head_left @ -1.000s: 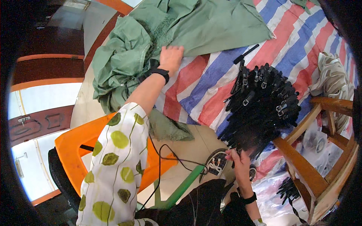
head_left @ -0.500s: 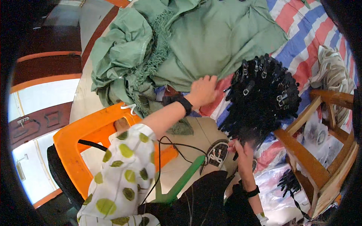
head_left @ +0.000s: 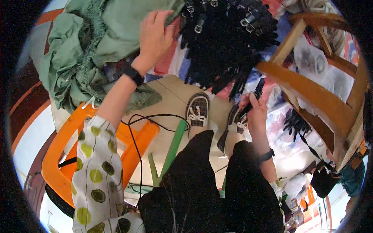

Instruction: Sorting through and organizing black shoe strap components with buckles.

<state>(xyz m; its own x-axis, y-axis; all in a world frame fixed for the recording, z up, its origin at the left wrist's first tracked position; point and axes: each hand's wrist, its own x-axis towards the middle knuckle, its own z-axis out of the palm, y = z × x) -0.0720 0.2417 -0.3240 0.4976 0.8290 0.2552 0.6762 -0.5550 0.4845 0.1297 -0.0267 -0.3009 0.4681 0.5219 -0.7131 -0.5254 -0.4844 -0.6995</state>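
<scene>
My left hand reaches over the edge of the green cloth, fingers stretched out, with nothing visible in it. To its right lies a big pile of black straps, several with small silver buckles. Just below that pile, my right hand pinches a short black strap, which sticks up past the thumb and fingers. Its lower end passes behind the fingers, so I cannot see all of it.
An orange plastic stool stands at left, beside a black cord and a green bar. A wooden stool frame is at right. Near it lie clear plastic bags and a smaller bunch of black straps.
The view has tilted downward. My right hand has come away from the pile's lower edge with a black strap now showing in it. My left hand remains by the cloth's edge.
</scene>
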